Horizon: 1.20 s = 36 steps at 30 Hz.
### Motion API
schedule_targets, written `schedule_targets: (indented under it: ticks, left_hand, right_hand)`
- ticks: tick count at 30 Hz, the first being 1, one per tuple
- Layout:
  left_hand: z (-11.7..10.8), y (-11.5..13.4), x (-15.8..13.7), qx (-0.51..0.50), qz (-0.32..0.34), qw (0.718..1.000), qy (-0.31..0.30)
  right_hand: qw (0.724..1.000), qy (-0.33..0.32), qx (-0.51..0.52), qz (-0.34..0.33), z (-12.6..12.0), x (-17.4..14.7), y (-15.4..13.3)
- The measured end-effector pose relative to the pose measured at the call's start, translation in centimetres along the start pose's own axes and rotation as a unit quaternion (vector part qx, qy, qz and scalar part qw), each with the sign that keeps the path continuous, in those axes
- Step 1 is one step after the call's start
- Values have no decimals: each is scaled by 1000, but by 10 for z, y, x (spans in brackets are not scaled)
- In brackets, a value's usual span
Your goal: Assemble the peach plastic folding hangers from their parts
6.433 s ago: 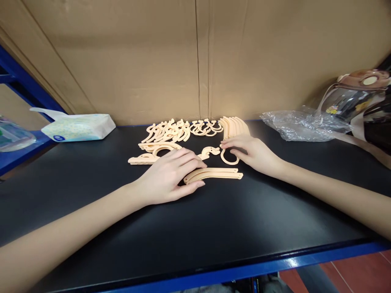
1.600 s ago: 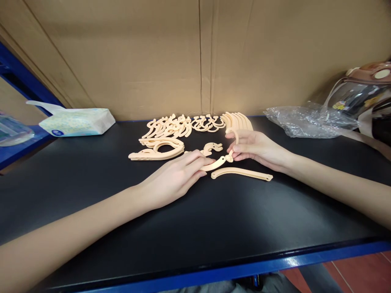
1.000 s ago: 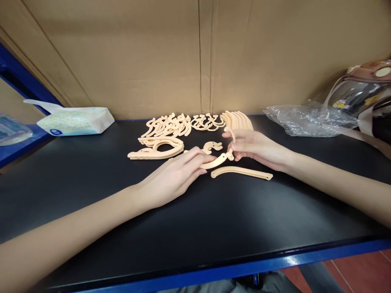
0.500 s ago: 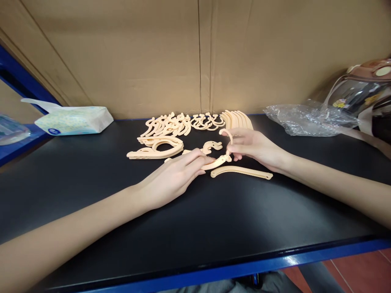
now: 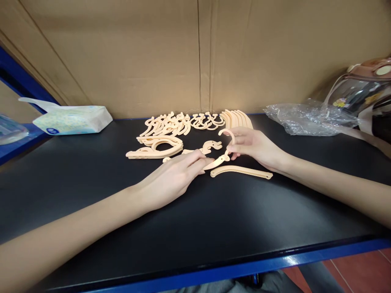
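Note:
My left hand [image 5: 179, 175] is closed over a beige plastic hanger arm [image 5: 217, 162], pressing it near the black tabletop; the fingers hide much of the arm. My right hand [image 5: 252, 146] pinches a curved hanger hook [image 5: 233, 138], which stands upright with its lower end at the arm's right end. Whether the hook is seated in the arm I cannot tell. Just below lies a loose hanger arm [image 5: 241, 171]. Beyond my left fingers is another beige piece with a hooked end [image 5: 211, 145]. A stack of folded hangers [image 5: 155, 152] lies to the left.
Behind are a pile of hanger pieces [image 5: 168, 124], several loose hooks [image 5: 207, 121] and a row of arms [image 5: 236, 119]. A tissue pack [image 5: 73, 120] lies at the back left. At the right are a crumpled clear bag [image 5: 305, 118] and a clear bottle [image 5: 360, 93]. Cardboard [image 5: 137, 53] closes the back.
The hook has turned slightly in my right hand, so more of its curve shows. My left hand stays on the arm, almost unmoved.

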<state>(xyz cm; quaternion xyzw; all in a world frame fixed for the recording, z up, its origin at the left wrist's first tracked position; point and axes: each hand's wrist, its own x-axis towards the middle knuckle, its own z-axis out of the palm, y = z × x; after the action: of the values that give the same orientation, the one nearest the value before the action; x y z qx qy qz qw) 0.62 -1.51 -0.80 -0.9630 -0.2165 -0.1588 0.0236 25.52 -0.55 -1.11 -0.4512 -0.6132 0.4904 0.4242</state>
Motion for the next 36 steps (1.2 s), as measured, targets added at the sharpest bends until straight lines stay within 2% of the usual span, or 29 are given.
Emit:
schedule_targets:
  ticks: [11, 18, 27, 36]
  left_hand:
    - [1, 0, -1, 16, 1, 1000, -8]
    - [1, 0, -1, 18, -22, 999, -21]
    - [3, 0, -1, 9, -37, 998, -46]
    - [4, 0, -2, 7, -38, 998, -45]
  right_hand:
    - [1000, 7, -21, -8, 1, 0, 1]
    - [999, 25, -38, 6, 3, -1, -3]
    - [999, 5, -51, -2, 4, -2, -5]
    - [999, -9, -42, 2, 2, -1, -4]
